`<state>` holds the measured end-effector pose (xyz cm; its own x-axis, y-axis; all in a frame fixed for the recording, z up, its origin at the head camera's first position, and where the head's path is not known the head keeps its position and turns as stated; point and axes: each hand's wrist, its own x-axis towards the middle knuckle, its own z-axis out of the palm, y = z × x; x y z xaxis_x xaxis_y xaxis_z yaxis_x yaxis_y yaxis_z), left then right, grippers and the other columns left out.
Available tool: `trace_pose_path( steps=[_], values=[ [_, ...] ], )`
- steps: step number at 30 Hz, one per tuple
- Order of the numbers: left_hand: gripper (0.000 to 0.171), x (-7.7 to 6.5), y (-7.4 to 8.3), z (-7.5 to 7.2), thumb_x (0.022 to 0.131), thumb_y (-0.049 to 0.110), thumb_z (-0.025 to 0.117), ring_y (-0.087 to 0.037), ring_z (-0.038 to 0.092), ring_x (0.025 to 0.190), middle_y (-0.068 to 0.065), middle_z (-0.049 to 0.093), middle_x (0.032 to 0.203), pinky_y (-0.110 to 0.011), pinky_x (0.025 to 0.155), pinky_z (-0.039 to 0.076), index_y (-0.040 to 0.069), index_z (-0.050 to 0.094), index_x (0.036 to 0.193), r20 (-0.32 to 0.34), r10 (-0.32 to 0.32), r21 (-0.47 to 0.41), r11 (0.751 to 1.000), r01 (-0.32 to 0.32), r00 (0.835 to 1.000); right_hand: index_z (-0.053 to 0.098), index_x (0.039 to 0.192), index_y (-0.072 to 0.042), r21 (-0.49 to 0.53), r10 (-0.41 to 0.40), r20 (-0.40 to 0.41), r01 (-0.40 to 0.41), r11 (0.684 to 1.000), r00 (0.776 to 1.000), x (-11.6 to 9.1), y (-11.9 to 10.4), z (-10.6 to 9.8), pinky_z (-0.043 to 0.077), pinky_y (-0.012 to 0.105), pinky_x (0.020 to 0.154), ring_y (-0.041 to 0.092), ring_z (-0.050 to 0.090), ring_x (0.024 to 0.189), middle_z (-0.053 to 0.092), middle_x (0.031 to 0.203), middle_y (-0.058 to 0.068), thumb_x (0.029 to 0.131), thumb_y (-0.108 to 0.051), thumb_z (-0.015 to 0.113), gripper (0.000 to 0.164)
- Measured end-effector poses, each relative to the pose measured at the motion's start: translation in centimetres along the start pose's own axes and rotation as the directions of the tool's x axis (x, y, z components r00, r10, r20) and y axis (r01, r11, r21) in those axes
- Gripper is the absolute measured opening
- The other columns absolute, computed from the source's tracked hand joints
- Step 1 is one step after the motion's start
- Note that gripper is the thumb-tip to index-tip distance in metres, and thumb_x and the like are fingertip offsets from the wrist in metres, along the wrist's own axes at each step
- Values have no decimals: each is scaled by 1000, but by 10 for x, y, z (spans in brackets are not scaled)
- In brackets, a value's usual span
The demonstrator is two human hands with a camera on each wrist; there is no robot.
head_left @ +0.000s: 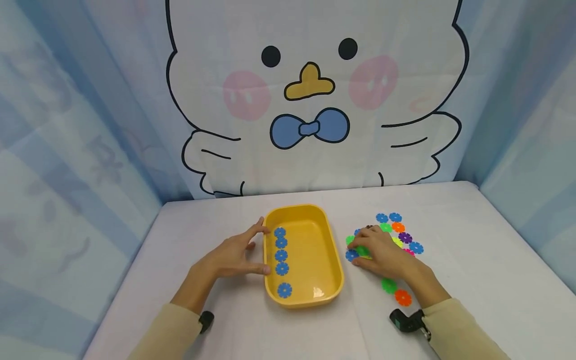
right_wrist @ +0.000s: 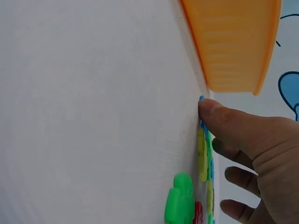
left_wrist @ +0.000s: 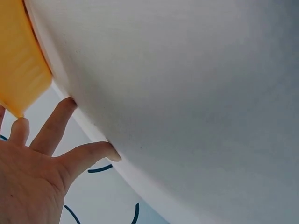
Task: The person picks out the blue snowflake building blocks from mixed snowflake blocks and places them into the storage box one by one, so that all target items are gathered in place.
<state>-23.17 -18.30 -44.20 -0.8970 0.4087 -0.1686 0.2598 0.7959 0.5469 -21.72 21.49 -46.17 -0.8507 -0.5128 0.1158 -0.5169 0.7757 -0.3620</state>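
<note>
Cartoon backdrop [head_left: 310,165] and white tabletop [head_left: 238,325]: both hands at work

Pale blue curtains [head_left: 76,165] hang at both sides; the backdrop shows a white figure with a blue bow tie.

Yellow tray [head_left: 310,240]: on the tabletop near its middle, open side up, between the two hands. Five blue discs [head_left: 281,255], flower-shaped, lie in it in a column along the left wall. The nearest is set slightly apart from the other four.

Left hand [head_left: 233,255]: at the tray's left side, thumb and a fingertip touching its edge. Grip: fingers spread wide apart.

Right hand [head_left: 382,250]: over the loose discs [head_left: 405,237] on the tabletop, right of the tray. Colors noted: blue, green, orange, purple, yellow, pink. Several overlap under the hand and are partly hidden. Right wrist view: thumb touches a blue piece [right_wrist: 202,123] at the pile's edge, near the tray. Grip: cannot tell whether that piece is pinched; the other fingers are bent.

Green disc [head_left: 389,286] and orange disc [head_left: 403,298] lie beside the right wrist, on the near side of the pile.

Beige sleeves [head_left: 164,332] cover both forearms; a black device [head_left: 407,321] sits at each wrist.
</note>
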Motion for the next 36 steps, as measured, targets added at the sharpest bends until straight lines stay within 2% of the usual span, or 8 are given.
trace_pose_path(
  steps=[7,13,18,21,27,30,33,36],
  values=[
    [108,2,3,-2,67,71,84,-28,58,134,18,8,171,-60,110,45,46,30,157,15,-41,24,999,41,999,77,112,-21,44,40,27,-41,998,999,2,-3,1,51,54,98,28,50,116,64,115,1,89,-27,82,24],
    [110,5,4,-7,68,72,83,-27,58,134,19,7,171,-58,111,45,44,30,159,25,-31,51,998,30,999,70,113,-18,97,62,39,-65,993,997,5,-10,-1,52,51,100,24,52,112,64,113,-3,89,-21,81,27],
    [107,6,5,-7,68,72,83,-29,60,131,5,28,169,-59,109,47,44,32,158,18,-37,52,998,36,999,65,128,-17,135,71,114,-86,987,991,2,-16,-4,56,48,100,21,60,110,65,116,-3,92,-20,79,39],
    [106,7,5,-5,67,73,83,-30,61,129,-3,38,165,-60,106,49,45,33,157,15,-50,52,997,49,999,67,128,-20,100,51,134,-65,993,990,1,-19,-5,57,47,99,19,61,109,65,114,-5,92,-21,79,38],
    [104,8,7,-4,68,72,83,-29,60,128,13,16,171,-57,108,48,45,34,156,22,-45,54,998,43,999,75,119,-22,39,20,152,-26,999,988,0,-18,-9,59,40,93,12,57,100,62,105,-10,90,-23,81,30],
    [106,8,7,-4,67,74,82,-27,61,124,5,31,168,-56,106,50,46,33,157,26,-55,63,997,54,998,76,119,-20,37,7,173,-14,999,985,0,-16,-11,58,40,92,13,56,99,61,105,-9,89,-25,82,31],
    [107,9,6,-4,67,75,81,-25,62,118,1,36,166,-56,104,51,45,32,157,29,-56,66,996,54,998,77,118,-19,28,-7,185,2,1000,983,-1,-15,-12,58,40,91,14,56,99,61,106,-7,89,-25,82,30],
    [106,9,6,-5,69,74,81,-23,61,117,8,24,170,-54,104,52,44,32,158,32,-45,63,997,43,999,77,117,-20,17,-16,183,14,1000,983,-1,-15,-12,58,40,91,14,57,99,62,106,-7,89,-25,82,29]
  ],
)
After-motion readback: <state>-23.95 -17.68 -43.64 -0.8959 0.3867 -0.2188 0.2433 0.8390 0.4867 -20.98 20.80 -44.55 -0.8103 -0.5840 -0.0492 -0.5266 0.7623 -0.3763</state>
